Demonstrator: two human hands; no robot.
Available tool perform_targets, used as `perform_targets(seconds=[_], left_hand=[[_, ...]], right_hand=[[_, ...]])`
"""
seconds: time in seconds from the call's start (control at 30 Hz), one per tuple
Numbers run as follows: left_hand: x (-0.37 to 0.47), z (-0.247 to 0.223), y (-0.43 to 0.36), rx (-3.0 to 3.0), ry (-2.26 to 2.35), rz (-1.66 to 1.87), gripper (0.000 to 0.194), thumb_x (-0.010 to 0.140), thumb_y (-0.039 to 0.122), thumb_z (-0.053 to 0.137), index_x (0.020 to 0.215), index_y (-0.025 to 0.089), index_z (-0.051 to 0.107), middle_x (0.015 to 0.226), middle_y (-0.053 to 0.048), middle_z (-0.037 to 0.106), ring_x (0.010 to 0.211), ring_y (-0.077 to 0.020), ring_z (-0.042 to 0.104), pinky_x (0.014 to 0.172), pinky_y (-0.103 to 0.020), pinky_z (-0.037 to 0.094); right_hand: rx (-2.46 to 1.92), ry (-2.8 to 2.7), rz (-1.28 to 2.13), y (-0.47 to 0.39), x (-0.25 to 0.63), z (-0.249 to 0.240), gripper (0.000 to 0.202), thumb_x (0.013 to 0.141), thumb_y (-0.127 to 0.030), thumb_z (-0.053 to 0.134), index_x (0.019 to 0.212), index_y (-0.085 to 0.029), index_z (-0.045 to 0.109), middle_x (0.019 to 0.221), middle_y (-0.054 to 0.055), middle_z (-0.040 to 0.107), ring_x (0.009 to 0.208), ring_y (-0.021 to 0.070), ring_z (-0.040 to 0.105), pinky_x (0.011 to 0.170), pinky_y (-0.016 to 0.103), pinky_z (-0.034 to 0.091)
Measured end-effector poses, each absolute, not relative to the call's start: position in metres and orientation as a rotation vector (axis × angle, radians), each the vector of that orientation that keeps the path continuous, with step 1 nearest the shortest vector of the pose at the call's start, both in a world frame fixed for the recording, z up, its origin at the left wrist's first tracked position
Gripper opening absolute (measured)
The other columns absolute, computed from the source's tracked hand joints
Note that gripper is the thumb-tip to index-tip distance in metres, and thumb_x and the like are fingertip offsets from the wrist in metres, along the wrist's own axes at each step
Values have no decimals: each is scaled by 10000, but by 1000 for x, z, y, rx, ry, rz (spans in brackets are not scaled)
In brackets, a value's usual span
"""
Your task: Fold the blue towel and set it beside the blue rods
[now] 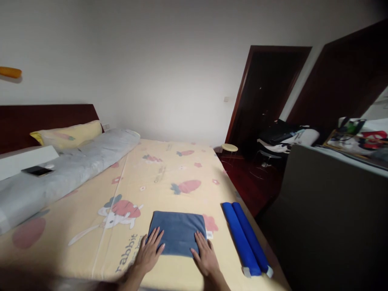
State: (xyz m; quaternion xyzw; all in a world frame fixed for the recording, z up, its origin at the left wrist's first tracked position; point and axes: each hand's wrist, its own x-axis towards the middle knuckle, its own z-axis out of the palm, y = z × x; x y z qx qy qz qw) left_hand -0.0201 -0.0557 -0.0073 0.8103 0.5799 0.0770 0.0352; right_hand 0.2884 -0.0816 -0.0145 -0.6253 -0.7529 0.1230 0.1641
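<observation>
A folded grey-blue towel [178, 230] lies flat on the yellow bed sheet [169, 178] printed with strawberries and a rabbit. My left hand [149, 254] rests palm down with fingers spread on the towel's near left corner. On the near right corner my right hand [206, 254] lies flat the same way. Neither hand grips anything. To the right of the towel, close to the bed's right edge, lie two bright blue rolls [245, 238] side by side.
A long grey bolster [69, 169], a yellow pillow [69, 135] and a phone [38, 171] lie at the bed's left, by the dark headboard. Right of the bed stand a grey panel [330, 214], a small stool [229, 148], a cluttered chair [281, 139] and an open doorway [266, 93].
</observation>
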Motion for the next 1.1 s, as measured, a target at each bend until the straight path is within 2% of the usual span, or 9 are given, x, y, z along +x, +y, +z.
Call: perform_targets(seconds=[0.2,0.3,0.4,0.6,0.73,0.83,0.93,1.0,1.1], left_hand=[[-24,-7,-62,2516,1915,284,537,971,448,313,1488,366,195,1581,-8,280,1445,-251,295,1141,-581,239],[-41,-20,-72,2774,1772,438,588,948,287,372,1500,356,181,1538,5,389,1397,-195,385,1136,-441,285],[-67,-30,-79,2915,1621,505,680,869,147,407,1490,370,243,1488,43,474,1341,-143,454,1106,-348,306],[-77,2,-78,2634,1730,424,558,751,74,445,1205,343,624,1261,10,682,1200,-187,566,1013,-388,359],[-66,31,-78,2432,1852,275,353,836,168,395,997,298,681,1125,-16,710,1136,-197,579,1023,-413,344],[-60,33,-76,2368,1931,217,368,837,179,388,1058,278,665,1097,-33,718,1087,-211,606,1006,-437,366],[-45,22,-75,2316,2068,206,492,807,117,368,1221,235,605,1211,-93,676,1185,-274,554,1024,-513,349],[-26,10,-76,2337,2121,248,586,806,60,319,1317,229,549,1325,-109,618,1259,-289,502,1064,-541,321],[10,-9,-81,2578,1834,387,663,830,43,289,1415,313,445,1428,-15,555,1297,-213,489,1117,-432,338]], right_hand=[[-1705,-2186,57,-94,302,-22,620,965,-479,344,1512,-289,122,1557,49,284,1430,243,301,1134,526,307],[-1557,-2248,-181,-106,315,-35,595,951,-285,374,1508,-326,170,1503,35,408,1361,209,427,1051,436,390],[-1455,-2290,-273,-113,328,-37,584,900,-202,423,1464,-309,320,1406,32,545,1266,191,533,963,369,417],[-1589,-2215,-8,-108,322,3,394,817,-157,445,1157,-250,620,1106,40,717,1062,228,609,951,399,369],[-1749,-2179,245,-108,324,21,324,878,-278,375,1030,-245,660,962,56,694,936,239,597,879,395,414],[-1866,-2147,230,-106,323,19,335,861,-287,391,1048,-223,661,1016,89,690,993,283,595,913,454,416],[-1954,-2081,153,-104,305,8,381,813,-219,445,1136,-181,644,1247,151,629,1172,351,541,1005,537,370],[-1903,-2105,141,-103,282,-1,456,822,-192,445,1255,-181,589,1393,132,544,1278,333,487,1075,527,342],[-1640,-2225,198,-104,242,-14,473,899,-255,416,1364,-228,500,1458,45,490,1339,254,450,1130,455,334]])
